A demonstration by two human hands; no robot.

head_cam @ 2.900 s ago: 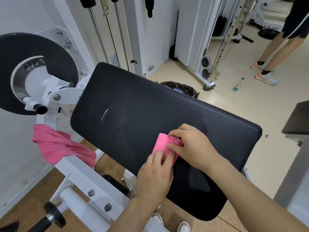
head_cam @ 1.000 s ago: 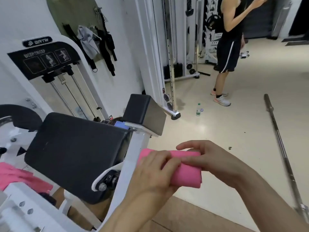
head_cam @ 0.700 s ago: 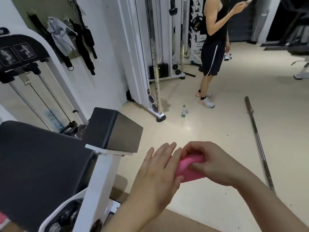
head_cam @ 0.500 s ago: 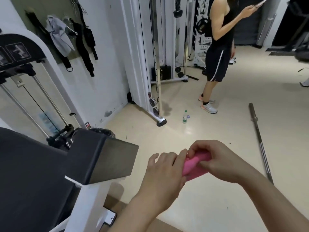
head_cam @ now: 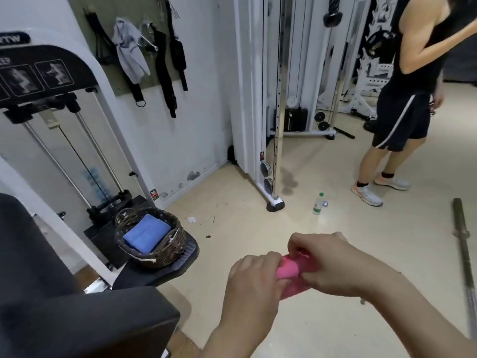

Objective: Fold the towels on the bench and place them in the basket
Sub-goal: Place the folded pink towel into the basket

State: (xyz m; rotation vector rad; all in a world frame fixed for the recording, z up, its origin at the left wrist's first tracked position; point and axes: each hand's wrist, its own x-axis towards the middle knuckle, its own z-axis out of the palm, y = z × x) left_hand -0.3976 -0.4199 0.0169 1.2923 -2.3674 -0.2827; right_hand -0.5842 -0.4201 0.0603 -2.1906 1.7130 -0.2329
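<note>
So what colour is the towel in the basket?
Blue. The folded towel lying in the basket shows best in the head view, the only one here.

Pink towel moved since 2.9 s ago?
Yes. The towel left the bench pad; left hand and right hand now grip it over the floor, right of the pad.

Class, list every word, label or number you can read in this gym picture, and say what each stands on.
"RTW": black badge atop the white weight machine, cut by the picture's edge.
"EP": black panel beneath it, blurred, also cut off.
Too small to read: the sticker by the wall, the bottle label.
</note>
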